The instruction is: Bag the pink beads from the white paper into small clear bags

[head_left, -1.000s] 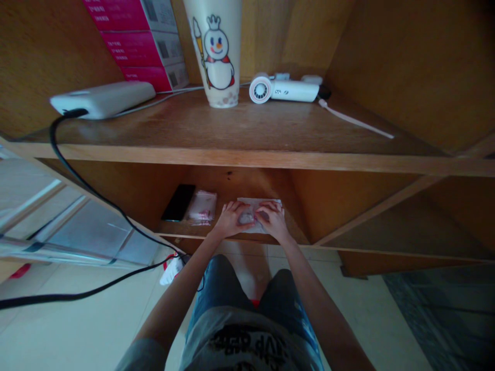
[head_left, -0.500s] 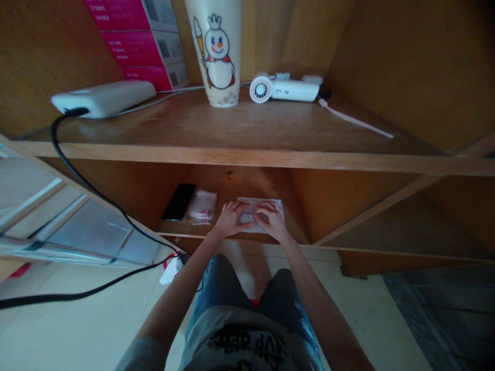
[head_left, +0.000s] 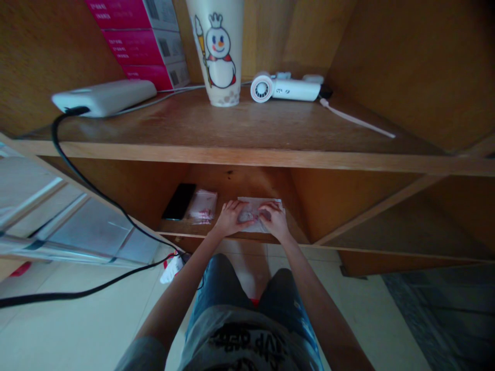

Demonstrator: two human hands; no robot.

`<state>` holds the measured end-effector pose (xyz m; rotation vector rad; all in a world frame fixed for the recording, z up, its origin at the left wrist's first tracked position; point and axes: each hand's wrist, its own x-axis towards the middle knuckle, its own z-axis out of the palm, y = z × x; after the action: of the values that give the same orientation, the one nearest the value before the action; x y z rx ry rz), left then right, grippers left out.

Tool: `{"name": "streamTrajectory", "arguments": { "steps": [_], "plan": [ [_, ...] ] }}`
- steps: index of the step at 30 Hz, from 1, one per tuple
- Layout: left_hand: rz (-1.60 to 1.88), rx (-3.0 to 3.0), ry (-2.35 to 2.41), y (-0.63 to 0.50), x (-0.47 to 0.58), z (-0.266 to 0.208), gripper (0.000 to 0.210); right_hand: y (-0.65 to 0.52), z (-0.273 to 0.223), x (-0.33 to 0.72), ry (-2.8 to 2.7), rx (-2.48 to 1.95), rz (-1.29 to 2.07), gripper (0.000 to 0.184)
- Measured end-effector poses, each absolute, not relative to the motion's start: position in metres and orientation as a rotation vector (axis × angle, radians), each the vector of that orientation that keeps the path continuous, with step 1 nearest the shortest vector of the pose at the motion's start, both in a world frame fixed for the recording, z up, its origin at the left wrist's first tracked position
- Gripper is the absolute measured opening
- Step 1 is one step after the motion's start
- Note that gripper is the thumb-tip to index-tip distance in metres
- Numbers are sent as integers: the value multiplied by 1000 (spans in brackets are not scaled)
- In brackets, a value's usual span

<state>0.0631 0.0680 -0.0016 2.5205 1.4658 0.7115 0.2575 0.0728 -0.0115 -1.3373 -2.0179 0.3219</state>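
Note:
On the lower shelf a clear plastic packet with faint reddish marks lies flat under both hands. My left hand rests on its left part, fingers stretched out and thumb apart, pointing toward the middle. My right hand is over the right part, with fingers bent and thumb brought close to them; what its fingertips hold, if anything, is too small to make out. Left of my left hand is a small stack of clear packets with red print. A black phone lies beside that stack.
Above, the upper shelf holds a white power bank, pink boxes, a snowman cup and a white handheld fan. A black cable hangs down at left. A wooden divider stands at right.
My right hand has shifted slightly to the right over the packet, widening the space between the hands. My left hand has barely moved.

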Motion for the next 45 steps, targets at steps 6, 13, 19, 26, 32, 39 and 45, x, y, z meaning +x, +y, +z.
{"name": "streamTrajectory", "arguments": {
  "steps": [6, 13, 19, 26, 32, 39, 45],
  "plan": [
    [715, 2520, 1483, 68, 63, -1, 59, 69, -9, 256, -2089, -1412, 260, 9],
    [692, 2550, 1472, 68, 64, -1, 56, 69, -8, 255, -2108, -1404, 259, 6],
    [656, 2571, 1470, 66, 65, 0, 53, 70, -7, 256, -2053, -1345, 281, 5],
    [629, 2585, 1457, 66, 66, 1, 56, 71, -7, 255, -2085, -1137, 385, 6],
    [645, 2559, 1475, 67, 65, 1, 56, 72, -7, 256, -2028, -1240, 370, 9],
    [692, 2494, 1503, 67, 65, 3, 55, 68, -5, 255, -2117, -1356, 283, 4],
    [701, 2489, 1518, 67, 64, 1, 55, 64, -3, 254, -2185, -1374, 224, 7]
  ]
}}
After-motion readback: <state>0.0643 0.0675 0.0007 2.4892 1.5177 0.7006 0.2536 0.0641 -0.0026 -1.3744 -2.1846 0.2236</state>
